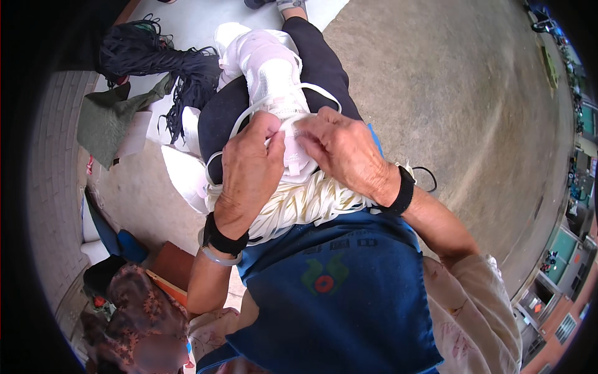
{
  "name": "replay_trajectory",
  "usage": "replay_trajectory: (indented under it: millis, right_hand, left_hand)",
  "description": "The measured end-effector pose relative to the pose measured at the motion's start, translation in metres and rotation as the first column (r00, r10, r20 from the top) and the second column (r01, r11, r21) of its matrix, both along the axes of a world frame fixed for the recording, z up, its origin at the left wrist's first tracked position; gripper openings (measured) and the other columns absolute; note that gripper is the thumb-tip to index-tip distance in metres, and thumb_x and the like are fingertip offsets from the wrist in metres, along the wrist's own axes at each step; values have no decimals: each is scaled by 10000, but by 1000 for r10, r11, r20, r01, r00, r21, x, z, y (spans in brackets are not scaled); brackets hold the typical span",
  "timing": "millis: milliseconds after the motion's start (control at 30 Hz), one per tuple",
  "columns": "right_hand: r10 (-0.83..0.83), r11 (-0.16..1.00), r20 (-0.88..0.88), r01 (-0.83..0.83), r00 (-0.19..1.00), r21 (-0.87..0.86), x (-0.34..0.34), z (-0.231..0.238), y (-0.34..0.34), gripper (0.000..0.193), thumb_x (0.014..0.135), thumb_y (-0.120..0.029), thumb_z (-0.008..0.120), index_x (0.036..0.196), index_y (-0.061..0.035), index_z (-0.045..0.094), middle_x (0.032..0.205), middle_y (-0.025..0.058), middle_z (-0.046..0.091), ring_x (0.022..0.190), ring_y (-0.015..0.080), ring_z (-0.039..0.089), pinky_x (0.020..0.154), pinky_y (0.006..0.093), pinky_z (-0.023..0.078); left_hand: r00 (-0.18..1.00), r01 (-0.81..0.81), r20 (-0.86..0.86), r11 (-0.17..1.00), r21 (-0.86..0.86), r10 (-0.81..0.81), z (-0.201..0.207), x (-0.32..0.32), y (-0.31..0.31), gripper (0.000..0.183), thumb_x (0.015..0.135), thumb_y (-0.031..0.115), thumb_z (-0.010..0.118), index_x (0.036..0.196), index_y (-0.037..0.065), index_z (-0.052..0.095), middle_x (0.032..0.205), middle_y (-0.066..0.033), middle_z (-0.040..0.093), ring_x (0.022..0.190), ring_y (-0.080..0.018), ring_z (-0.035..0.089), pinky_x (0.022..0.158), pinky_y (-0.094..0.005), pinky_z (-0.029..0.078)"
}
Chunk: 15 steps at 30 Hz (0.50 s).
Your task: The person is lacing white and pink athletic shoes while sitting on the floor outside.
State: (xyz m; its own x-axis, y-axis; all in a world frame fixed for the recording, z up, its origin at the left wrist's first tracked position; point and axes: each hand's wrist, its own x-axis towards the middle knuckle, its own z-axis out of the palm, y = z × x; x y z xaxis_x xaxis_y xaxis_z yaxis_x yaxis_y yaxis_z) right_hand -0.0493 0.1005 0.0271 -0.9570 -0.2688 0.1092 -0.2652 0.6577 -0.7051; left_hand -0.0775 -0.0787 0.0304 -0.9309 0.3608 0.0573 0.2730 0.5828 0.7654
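Note:
A white and pale pink sneaker (pixel 269 65) lies across my lap, its toe away from me and its heel and tongue near my waist. A white shoelace (pixel 244 118) loops out on both sides of it. My left hand (pixel 254 153) is closed at the left of the shoe's upper eyelets, thumb and forefinger pinching the lace. From the right, my right hand (pixel 339 140) pinches the lace near the same spot, its fingertips partly hidden. Beneath the shoe, a thick bundle of cream laces (pixel 305 202) lies over my thighs, against the blue apron (pixel 336 293).
Dark laces (pixel 146 53) are heaped at the upper left, beside a grey-green cloth (pixel 104 118). White shoe pieces (pixel 187 171) lie left of my knee. A brown patterned fabric (pixel 140 311) is at the lower left. Concrete floor (pixel 448 100) stretches to the right.

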Motion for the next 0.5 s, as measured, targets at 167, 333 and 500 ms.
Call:
replay_trajectory:
  millis: [167,333,500]
  right_hand:
    - [-43,996,-52,47,998,75,0,-3,-6,137,819,-91,665,947,-46,646,785,93,576,658,318,608,583,385,501]
    - [18,979,-120,7,993,202,-1,-3,-7,119,833,-109,651,940,-60,628,768,88,542,617,295,599,538,388,488]
    - [72,961,-179,-21,981,275,-2,-4,-10,61,778,-50,586,801,-3,555,787,111,546,612,279,628,517,384,507]
  left_hand:
    - [999,-39,5,999,-24,39,-3,4,3,132,836,16,605,911,34,497,799,-200,615,740,-404,622,628,-460,482]
    - [998,-66,-18,996,-53,65,-4,6,6,127,844,25,589,922,26,489,828,-219,615,756,-421,618,634,-484,480]
    - [996,-75,45,997,-22,76,-4,8,5,140,850,25,587,943,22,482,826,-227,615,755,-426,621,637,-488,478]
